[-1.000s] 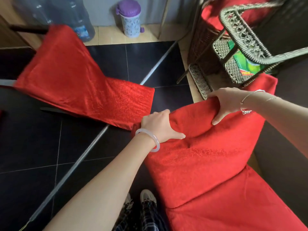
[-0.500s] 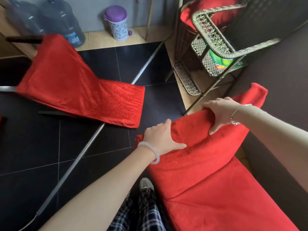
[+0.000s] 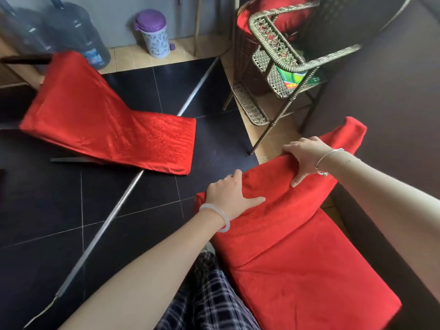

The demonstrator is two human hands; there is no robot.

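Gripping the top edge of the folded red velvet cushion [image 3: 273, 234] — left hand [image 3: 228, 194] at nine o'clock, right hand [image 3: 307, 158] at two o'clock, thumbs pressed on its front.

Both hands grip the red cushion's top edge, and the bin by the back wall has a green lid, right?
No: in the head view the lid of the bin is purple, not green. The rest holds: the left hand and right hand both grip the red cushion by its top edge.
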